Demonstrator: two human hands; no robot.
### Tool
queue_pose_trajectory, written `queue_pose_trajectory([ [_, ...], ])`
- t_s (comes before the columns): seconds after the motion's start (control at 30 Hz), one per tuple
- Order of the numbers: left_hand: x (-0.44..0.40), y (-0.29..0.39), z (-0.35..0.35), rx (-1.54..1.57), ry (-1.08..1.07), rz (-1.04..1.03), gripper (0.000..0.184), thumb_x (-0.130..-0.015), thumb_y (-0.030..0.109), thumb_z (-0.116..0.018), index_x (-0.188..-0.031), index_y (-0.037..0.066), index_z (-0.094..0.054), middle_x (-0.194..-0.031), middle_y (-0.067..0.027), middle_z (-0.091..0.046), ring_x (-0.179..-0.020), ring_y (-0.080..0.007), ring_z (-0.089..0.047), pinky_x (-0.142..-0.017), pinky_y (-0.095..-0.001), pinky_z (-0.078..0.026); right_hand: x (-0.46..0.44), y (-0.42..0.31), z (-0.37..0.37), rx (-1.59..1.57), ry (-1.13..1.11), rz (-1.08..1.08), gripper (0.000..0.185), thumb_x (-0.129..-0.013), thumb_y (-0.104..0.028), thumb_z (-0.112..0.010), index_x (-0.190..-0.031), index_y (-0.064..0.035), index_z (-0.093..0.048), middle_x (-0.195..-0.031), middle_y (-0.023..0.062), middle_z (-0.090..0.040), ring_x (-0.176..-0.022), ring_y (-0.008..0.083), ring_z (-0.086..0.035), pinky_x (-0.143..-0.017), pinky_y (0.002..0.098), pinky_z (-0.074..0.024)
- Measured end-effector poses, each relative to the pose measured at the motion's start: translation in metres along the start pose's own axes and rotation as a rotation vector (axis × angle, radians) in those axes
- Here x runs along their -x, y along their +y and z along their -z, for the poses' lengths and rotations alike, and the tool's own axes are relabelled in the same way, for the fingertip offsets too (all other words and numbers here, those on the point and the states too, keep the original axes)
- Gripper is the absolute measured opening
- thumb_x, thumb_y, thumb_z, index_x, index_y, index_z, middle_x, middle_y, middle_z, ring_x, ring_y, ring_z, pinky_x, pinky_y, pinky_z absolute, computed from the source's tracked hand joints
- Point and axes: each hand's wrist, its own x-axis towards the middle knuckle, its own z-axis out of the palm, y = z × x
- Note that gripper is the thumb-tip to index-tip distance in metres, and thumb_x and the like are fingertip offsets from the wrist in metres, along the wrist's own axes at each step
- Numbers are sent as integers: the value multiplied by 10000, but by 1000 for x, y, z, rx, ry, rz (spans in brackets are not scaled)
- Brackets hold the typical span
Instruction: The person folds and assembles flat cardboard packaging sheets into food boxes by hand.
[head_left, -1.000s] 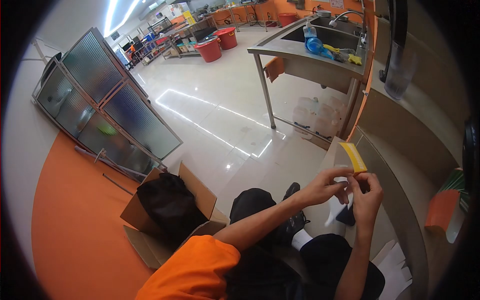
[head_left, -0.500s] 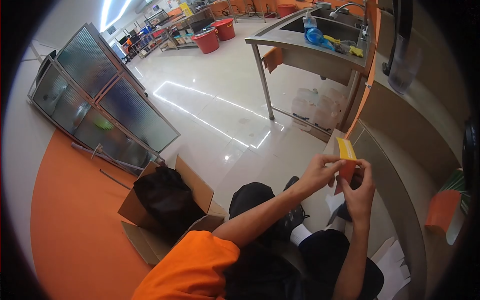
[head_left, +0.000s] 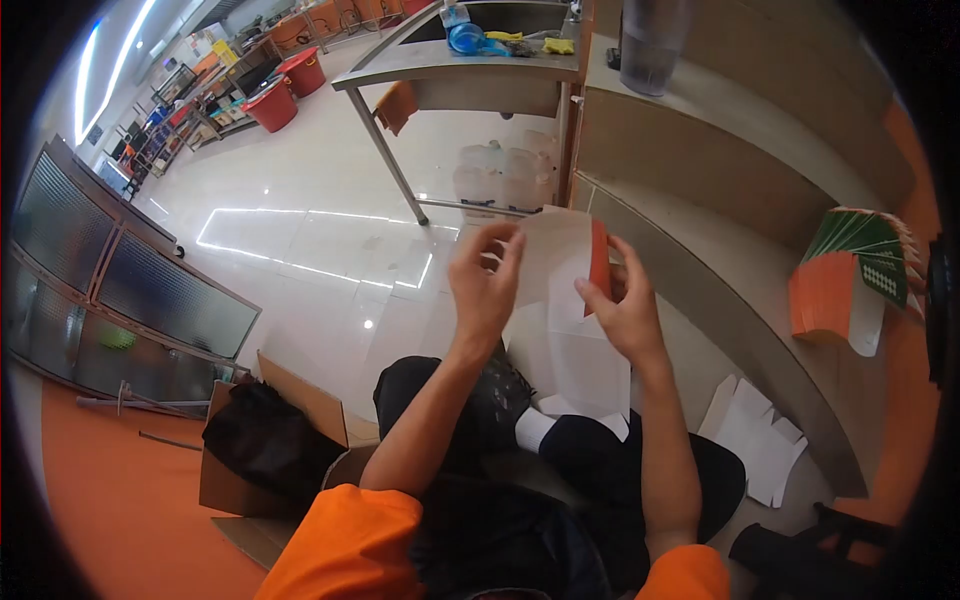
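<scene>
So the person's right hand (head_left: 628, 312) is grasping an orange-and-white carton piece (head_left: 599, 265), thumb on the near side, and the thing is hanging upright in front of the body, above the legs. The left hand (head_left: 483, 287) is hovering at the pale edge of it with its fingers half curled. Honestly can't tell if that grip is pinching the edge or just sitting beside it.

More white card (head_left: 585, 365) is showing just below, though it's hard to say whether it's the same piece. Some flat white card with notched edges (head_left: 755, 440) is lying near the right knee, and a fanned stack of orange and green cartons (head_left: 825, 297) is sitting on the ledge, further right.

Over on the left, a cardboard box (head_left: 300, 390) is holding a black bag (head_left: 262, 435). Up ahead, a blue bottle (head_left: 468, 40) and a yellow sponge (head_left: 559, 46) are resting on the steel sink counter (head_left: 450, 73), and clear jugs (head_left: 500, 178) are standing underneath.
</scene>
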Motion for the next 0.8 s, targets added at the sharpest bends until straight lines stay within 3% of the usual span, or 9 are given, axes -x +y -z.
queue_pose_trajectory([
  [0.07,-4,-1,8,-129,51,-8,245,-842,120,-639,-1056,6,-598,-901,-44,-621,-807,-108,-578,-641,-252,-468,-1,0,8,-137,-22,7,598,-798,-125,-641,-1308,21,-365,-932,130,-623,-759,140,-589,-679,292,-486],
  [0.17,-9,-6,13,239,-134,139,283,-837,114,-642,-1090,1,-583,-927,-77,-625,-879,-141,-589,-702,-258,-481,-1,-9,15,-289,-81,-39,578,-814,-156,-624,-1309,17,-381,-939,121,-628,-813,138,-580,-717,276,-468],
  [0.27,-9,-4,13,215,-167,145,297,-843,91,-621,-1111,-26,-570,-958,-116,-631,-910,-171,-609,-744,-262,-489,-4,-3,14,-358,-68,-65,525,-836,-181,-606,-1287,16,-423,-963,102,-628,-844,128,-566,-754,264,-450],
  [0.37,-9,-2,17,198,-158,203,309,-847,105,-617,-1110,-47,-562,-978,-132,-625,-889,-161,-607,-751,-256,-490,-3,-4,7,-218,45,-68,390,-861,-197,-585,-1175,27,-529,-916,99,-638,-775,128,-570,-697,276,-457],
  [0.47,-9,1,18,142,-105,182,309,-840,104,-630,-1097,-50,-556,-999,-135,-613,-878,-163,-609,-752,-258,-494,-6,8,14,147,176,14,291,-876,-209,-575,-1026,39,-603,-809,102,-642,-687,135,-566,-645,286,-461],
  [0.6,-7,8,10,-59,51,-71,339,-782,53,-668,-1093,-17,-552,-1087,-144,-573,-949,-249,-609,-798,-317,-501,-7,9,18,345,162,-10,236,-862,-189,-582,-911,38,-622,-693,162,-620,-647,184,-619,-623,320,-466],
  [0.7,-4,22,12,-436,-61,-491,403,-718,1,-677,-1102,38,-559,-1200,-161,-491,-1149,-331,-488,-903,-410,-451,-3,13,12,375,122,156,216,-843,-179,-590,-885,27,-634,-706,199,-612,-654,266,-638,-612,351,-460],
  [0.73,1,33,12,-500,-208,-585,451,-695,34,-686,-1124,81,-555,-1241,-136,-463,-1253,-337,-367,-1027,-502,-304,-1,8,9,359,52,124,201,-829,-177,-599,-863,14,-651,-730,208,-611,-674,329,-626,-617,364,-464],
  [0.8,11,39,11,-656,-433,-613,455,-701,77,-700,-1135,102,-566,-1234,-108,-486,-1281,-307,-345,-1052,-516,-258,3,3,6,409,-18,204,195,-830,-178,-602,-860,6,-659,-744,206,-613,-687,334,-625,-621,369,-466],
])
